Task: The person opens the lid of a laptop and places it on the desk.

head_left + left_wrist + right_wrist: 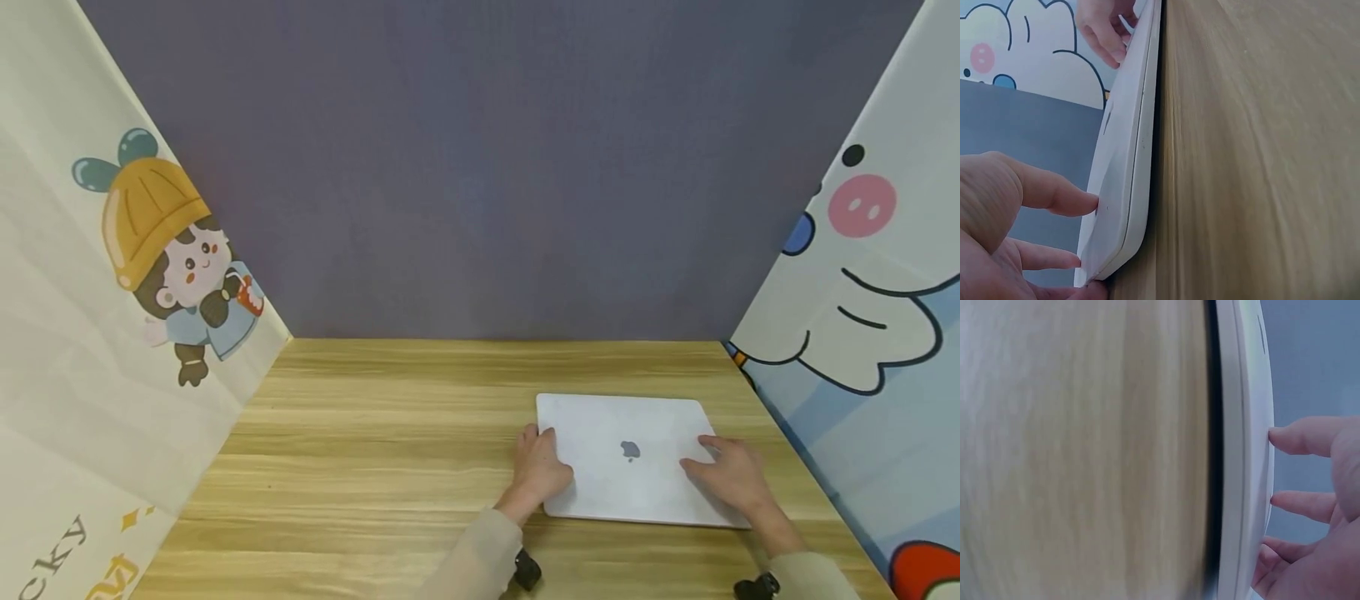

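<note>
"Holding what, would you say?"

"A silver Apple laptop (637, 496), closed and level, set between the left grip (540, 467) and the right grip (729, 477), with the logo (630, 451) facing up."

"How does each grip stand?"

"Narrow, round the laptop's sides. On the left, thumb and forefinger touch the lid (600, 417) while other fingers bend at the side edge. On the right, thumb and forefinger sit on the lid, apart from each other, and the rest curl towards the edge. Fingertips underneath are hidden."

"Which step is this?"

"Handling the laptop by both ends on the counter (360, 450), I'd judge. A dark strip (1213, 444) runs below its edge, beside the right grip, but I can't tell whether it's resting or slightly raised."

"And the next move?"

"I think it calls for both grips acting together, with even pressure, so that neither end drags or tips."

"Any containers nearby?"

"None that I can see around either grip. The laptop is closed, so whatever lies beneath its lid is hidden."
</note>
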`<state>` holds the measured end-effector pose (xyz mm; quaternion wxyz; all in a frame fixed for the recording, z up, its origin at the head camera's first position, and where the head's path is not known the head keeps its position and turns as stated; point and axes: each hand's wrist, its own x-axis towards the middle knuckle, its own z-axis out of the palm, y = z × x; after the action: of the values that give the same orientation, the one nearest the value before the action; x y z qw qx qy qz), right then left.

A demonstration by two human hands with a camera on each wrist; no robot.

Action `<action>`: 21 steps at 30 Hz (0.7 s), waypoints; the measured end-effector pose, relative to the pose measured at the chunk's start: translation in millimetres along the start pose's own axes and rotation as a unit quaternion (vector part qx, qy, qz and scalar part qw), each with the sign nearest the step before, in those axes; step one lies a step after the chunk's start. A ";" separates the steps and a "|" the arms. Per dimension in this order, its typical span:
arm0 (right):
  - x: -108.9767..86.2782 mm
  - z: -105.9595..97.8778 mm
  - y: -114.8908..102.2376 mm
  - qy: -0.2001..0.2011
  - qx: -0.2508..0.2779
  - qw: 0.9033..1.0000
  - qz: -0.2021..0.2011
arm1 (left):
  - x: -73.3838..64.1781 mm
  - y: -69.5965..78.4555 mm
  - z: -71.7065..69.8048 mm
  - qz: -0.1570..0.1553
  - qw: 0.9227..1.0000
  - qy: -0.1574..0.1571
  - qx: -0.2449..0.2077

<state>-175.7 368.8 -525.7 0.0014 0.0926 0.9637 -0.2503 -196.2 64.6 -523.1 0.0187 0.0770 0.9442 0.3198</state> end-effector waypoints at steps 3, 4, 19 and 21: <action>0.4 1.7 -5.0 -0.005 0.004 1.000 0.013 | 0.1 -2.8 -1.7 -0.001 1.000 -0.001 -0.004; 0.3 2.8 -6.2 -0.006 0.005 1.000 0.016 | -0.4 -3.3 -2.9 -0.002 1.000 -0.002 -0.003; -3.4 16.1 -27.5 0.000 0.020 0.999 0.025 | -3.3 -19.7 -15.8 0.000 1.000 0.006 -0.006; -3.8 17.2 -31.0 -0.003 0.021 0.999 0.024 | -3.4 -22.3 -17.4 -0.005 1.000 0.006 -0.007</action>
<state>-178.2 333.2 -525.6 0.0083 0.1153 0.9557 -0.2707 -197.3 36.1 -522.9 0.0151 0.0701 0.9423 0.3271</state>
